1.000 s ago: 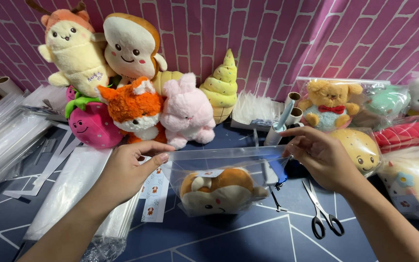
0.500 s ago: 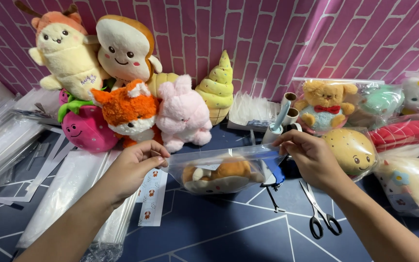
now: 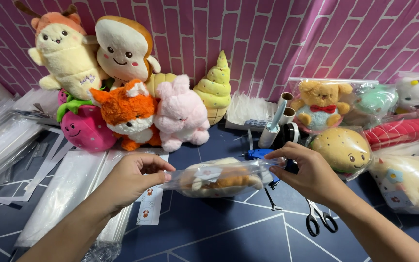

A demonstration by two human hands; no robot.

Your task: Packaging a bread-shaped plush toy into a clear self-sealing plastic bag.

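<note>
my left hand (image 3: 134, 177) pinches the left end of a clear plastic bag (image 3: 221, 178), thumb and fingertips pressed together on the film. my right hand (image 3: 309, 172) grips the bag's right end the same way, fingers curled over the top edge and closed on it. the bag hangs between my two hands, just above the dark blue table (image 3: 209, 233), lying roughly level and stretched across. inside it sits a small brown and cream plush toy (image 3: 219, 180), on its side, blurred by the plastic so i cannot tell its shape.

under my left hand lies a strip of sticker labels (image 3: 149, 208), and left of that a stack of clear empty bags (image 3: 66, 194). near my right wrist a pair of scissors (image 3: 318, 221) rests on the table, handles toward me. behind the bag stand an orange fox plush (image 3: 129, 114), a pink bunny plush (image 3: 180, 114) and a strawberry plush (image 3: 86, 128), touching each other in a row. to the right a burger plush (image 3: 345, 149) lies wrapped in plastic, close beside my right hand.
</note>
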